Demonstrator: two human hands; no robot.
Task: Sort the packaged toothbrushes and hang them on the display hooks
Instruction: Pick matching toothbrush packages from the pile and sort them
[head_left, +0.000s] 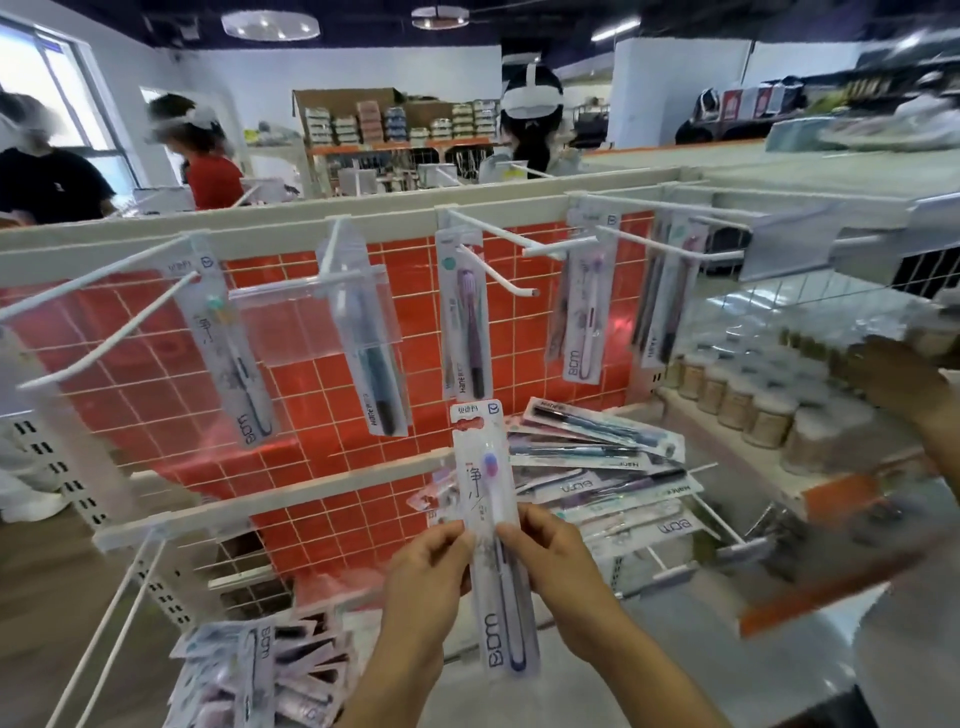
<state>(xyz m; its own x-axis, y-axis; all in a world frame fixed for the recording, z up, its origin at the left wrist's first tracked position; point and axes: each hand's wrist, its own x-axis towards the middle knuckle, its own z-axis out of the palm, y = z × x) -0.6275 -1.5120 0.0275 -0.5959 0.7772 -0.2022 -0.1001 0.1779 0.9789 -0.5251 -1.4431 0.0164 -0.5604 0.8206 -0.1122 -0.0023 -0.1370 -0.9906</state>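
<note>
I hold one packaged toothbrush (488, 499), purple-headed in a white card, upright in front of the rack. My left hand (431, 561) pinches its left edge and my right hand (545, 556) pinches its right edge, both near the middle of the pack. Above, white display hooks (514, 278) stick out from the top rail, each with a hanging pack: a teal one (234, 338), a dark teal one (371, 353), a purple one (465, 317) and a pale one (587, 306). A loose pile of packs (602, 467) lies on the lower hooks to the right.
An orange wire grid panel (311, 374) backs the hooks. More packs (249, 670) lie heaped at lower left. Jars (753, 405) fill a shelf on the right, where another person's hand (893, 374) reaches. Several people stand behind the rack.
</note>
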